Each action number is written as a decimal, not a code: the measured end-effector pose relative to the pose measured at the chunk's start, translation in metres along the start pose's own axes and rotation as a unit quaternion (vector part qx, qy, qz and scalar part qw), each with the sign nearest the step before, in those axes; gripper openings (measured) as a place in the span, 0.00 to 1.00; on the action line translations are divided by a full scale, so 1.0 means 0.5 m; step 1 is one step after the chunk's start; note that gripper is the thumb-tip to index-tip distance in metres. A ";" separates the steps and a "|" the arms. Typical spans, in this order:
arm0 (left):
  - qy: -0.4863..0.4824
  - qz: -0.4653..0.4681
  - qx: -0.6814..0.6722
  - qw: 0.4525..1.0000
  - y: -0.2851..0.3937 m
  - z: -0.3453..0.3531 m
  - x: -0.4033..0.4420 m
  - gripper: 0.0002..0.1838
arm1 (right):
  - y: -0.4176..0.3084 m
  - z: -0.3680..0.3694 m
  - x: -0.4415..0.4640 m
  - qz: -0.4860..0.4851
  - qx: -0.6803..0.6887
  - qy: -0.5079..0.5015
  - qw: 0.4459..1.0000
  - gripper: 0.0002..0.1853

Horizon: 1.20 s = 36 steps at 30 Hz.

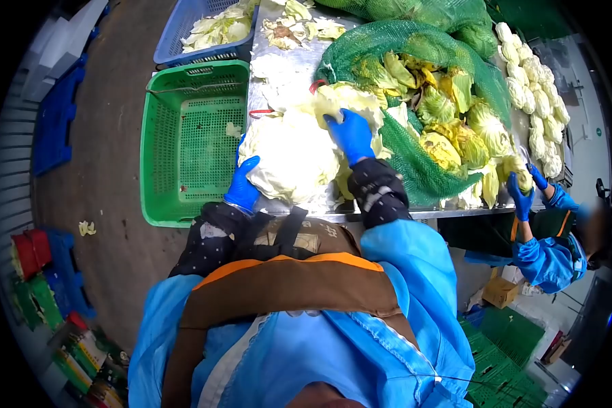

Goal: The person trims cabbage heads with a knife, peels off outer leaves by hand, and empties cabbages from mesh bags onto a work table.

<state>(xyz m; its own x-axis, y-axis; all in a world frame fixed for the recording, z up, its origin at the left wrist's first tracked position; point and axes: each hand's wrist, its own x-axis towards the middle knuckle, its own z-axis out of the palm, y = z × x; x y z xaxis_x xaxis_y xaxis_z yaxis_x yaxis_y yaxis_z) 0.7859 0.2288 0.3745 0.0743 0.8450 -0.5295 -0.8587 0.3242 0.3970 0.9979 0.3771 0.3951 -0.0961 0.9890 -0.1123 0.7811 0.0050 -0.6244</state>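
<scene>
A big pale cabbage, partly washed out by glare, sits on the metal table in front of me. My left hand, in a blue glove, grips its lower left side. On the upper right, my gloved right hand is closed on a loose outer cabbage leaf; the fingertips are partly hidden against it. Right beside lies an opened green net bag holding several cabbages with yellowed leaves.
At my left stands a green crate with a leaf scrap in it. Behind it, a blue crate holds leaves. Trimmed leaves litter the table's far end. A co-worker handles a cabbage at right, near stacked pale cabbages.
</scene>
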 end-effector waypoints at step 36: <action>0.023 0.165 -0.016 0.986 0.134 0.113 -0.059 0.33 | -0.008 -0.078 -0.187 0.035 0.270 0.098 0.957 0.12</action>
<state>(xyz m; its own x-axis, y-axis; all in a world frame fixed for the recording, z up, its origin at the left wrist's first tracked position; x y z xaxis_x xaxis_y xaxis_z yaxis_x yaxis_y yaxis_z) 0.7549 0.2496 0.4588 -0.2354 0.8814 -0.4096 -0.8478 0.0199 0.5300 1.0276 0.2905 0.4381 0.1039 0.9931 -0.0549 0.3444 -0.0878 -0.9347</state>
